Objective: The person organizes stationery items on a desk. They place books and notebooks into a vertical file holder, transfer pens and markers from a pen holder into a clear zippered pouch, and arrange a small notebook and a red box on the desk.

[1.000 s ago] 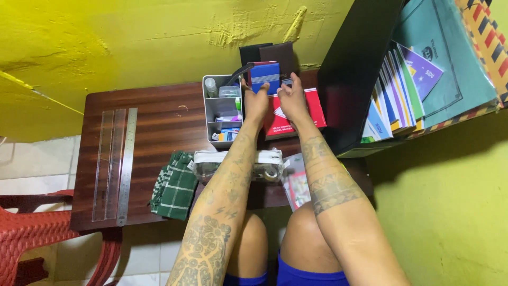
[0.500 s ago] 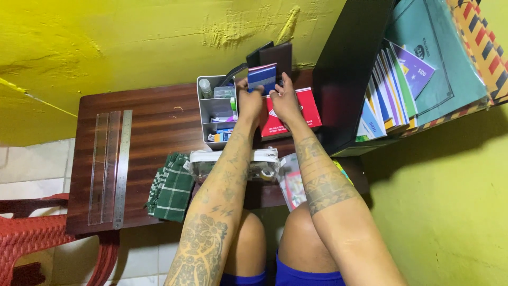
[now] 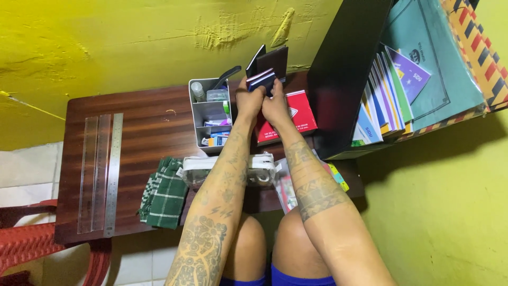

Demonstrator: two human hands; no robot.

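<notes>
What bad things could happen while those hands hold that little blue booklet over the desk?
Both hands, left hand and right hand, grip the small blue booklet above the red box, so it might slip and drop onto it. The dark folders leaning on the yellow wall just behind could get bumped and tip over. The grey organizer sits right beside the left wrist, so an elbow move might knock it.

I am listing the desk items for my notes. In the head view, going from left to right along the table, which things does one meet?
Rulers → green checked cloth → grey organiser → small blue booklets, held by left hand and right hand → red box → black shelf → upright books.
</notes>
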